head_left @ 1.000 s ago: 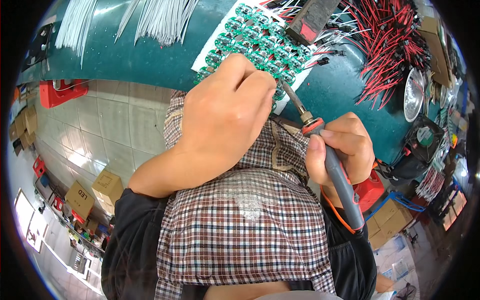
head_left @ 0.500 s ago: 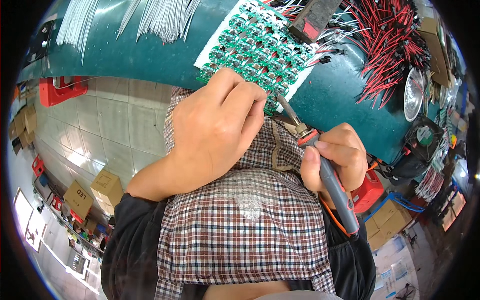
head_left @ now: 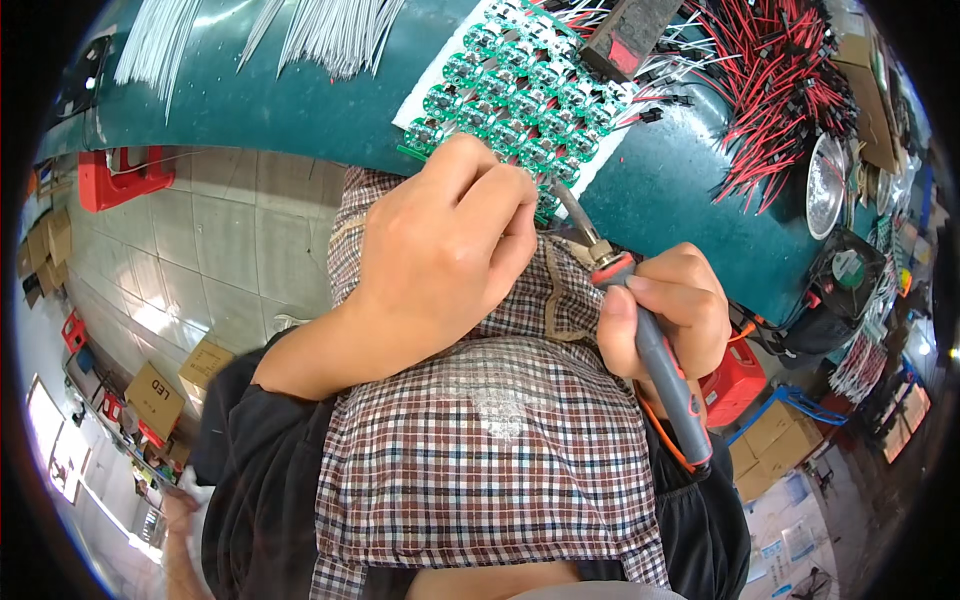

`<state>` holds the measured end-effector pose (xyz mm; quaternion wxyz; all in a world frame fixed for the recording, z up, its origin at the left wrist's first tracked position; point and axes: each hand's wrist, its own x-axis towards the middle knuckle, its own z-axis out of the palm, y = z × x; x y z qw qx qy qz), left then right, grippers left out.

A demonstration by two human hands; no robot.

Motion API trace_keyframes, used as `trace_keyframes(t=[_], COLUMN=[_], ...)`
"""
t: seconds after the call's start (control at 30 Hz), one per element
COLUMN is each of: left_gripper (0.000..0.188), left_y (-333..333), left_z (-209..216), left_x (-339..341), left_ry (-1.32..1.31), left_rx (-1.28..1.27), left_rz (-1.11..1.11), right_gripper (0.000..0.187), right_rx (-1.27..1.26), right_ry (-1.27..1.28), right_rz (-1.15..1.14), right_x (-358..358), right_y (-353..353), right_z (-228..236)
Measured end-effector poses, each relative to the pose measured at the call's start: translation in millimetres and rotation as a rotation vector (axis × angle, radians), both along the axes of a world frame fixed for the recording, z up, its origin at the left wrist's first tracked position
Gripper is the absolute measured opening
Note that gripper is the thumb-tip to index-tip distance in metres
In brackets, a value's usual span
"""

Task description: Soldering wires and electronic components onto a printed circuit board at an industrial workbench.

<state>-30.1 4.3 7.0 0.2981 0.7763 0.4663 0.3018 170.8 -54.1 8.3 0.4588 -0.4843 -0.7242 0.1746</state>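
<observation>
In my right hand [head_left: 680, 315] is a grey and red soldering iron [head_left: 660, 370], its metal tip pointing up and left to the near edge of a panel of small round green circuit boards [head_left: 515, 90]. The panel lies on a white backing [head_left: 430, 95]. My left hand [head_left: 450, 235] is closed in a pinch over the panel's near left part. Its fingertips face away, so whatever they hold is hidden. A thin green strip [head_left: 412, 153] pokes out beside the left knuckles.
A dark metal block [head_left: 630, 40] rests at the panel's far right. Red and black wires with connectors [head_left: 770, 90] are heaped beyond it, near a metal bowl [head_left: 827, 185] and a black fan [head_left: 850, 270]. White wires [head_left: 340, 35] lie far left. Another person's arm [head_left: 180, 540] shows lower left.
My left hand and the panel have shifted slightly right. The soldering iron has barely moved, its tip still at the panel's near edge. Another person's arm has come into view at lower left.
</observation>
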Motion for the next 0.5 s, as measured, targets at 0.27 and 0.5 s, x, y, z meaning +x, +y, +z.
trace_keyframes(t=[0.27,0.5], left_gripper=[0.02,0.018], left_y=[-6,-9], left_z=[4,-1], left_x=[-11,-11], left_ry=[0.038,0.05], left_rx=[0.001,-0.009], left_rz=[0.005,0.011], right_gripper=[0.03,0.031], right_rx=[-0.037,-0.034], right_ry=[-0.013,-0.001], right_rz=[0.023,0.021], right_x=[2,-5], right_y=[-11,-10], right_z=[10,3])
